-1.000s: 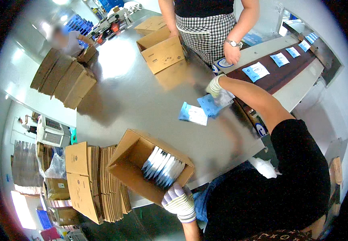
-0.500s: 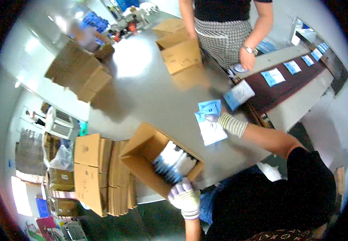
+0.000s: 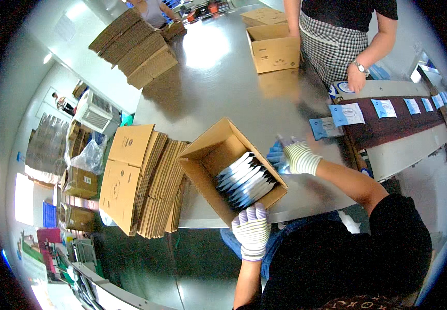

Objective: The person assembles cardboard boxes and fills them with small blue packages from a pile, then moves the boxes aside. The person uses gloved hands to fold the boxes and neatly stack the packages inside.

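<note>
An open cardboard box sits at the near edge of a steel table, with several white and blue pouches stacked on edge inside. My left hand, in a white glove, grips the box's near corner. My right hand, also gloved, holds a bunch of blue pouches just beside the box's right wall, touching its rim.
Flat cartons stand stacked left of the box, more lie at the far left. A person in a checked apron stands behind a second open box. A dark conveyor at right carries blue pouches.
My right hand drew back from the far side of the table toward the box, bringing blue pouches with it. My left hand stayed on the box corner. The view shifted closer.
</note>
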`<state>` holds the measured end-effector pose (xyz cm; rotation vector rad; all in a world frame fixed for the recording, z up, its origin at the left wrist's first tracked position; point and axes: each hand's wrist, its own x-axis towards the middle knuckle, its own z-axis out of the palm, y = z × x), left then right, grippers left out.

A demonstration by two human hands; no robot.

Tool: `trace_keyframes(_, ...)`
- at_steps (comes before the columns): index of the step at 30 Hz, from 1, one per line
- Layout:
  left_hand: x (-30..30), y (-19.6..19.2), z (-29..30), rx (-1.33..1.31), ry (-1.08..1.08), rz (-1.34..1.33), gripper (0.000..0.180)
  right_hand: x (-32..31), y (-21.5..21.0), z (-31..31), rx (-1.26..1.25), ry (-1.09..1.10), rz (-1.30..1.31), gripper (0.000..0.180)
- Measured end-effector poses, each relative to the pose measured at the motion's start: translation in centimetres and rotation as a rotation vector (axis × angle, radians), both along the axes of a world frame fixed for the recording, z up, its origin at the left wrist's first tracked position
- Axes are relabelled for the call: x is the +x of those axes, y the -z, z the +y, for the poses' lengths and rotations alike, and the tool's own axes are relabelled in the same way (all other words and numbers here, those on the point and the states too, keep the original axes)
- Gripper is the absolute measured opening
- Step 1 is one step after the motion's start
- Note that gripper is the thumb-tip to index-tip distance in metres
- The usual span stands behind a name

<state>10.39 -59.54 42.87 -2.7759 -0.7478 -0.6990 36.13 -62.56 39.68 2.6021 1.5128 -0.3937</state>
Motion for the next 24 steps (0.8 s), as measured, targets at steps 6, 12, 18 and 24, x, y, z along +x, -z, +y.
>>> trace_keyframes(6,0.2,-1.0,-0.3,-0.003,0.028,-0.033,0.024,6.4,-0.6,0.6,0.602,0.022,0.352,0.089)
trace_keyframes(12,0.2,-1.8,0.7,0.0,0.001,0.014,0.013,-2.2,-16.3,5.6,0.833,-0.556,0.45,0.066)
trace_keyframes(18,1.0,-2.0,-1.6,0.003,0.114,0.143,0.019,-5.4,-3.8,16.8,0.266,-0.703,-0.405,0.061)
trace_keyframes(24,-0.8,-2.4,0.1,-0.023,0.064,0.062,0.018,-6.5,-10.9,11.5,0.281,-0.879,-0.027,0.052)
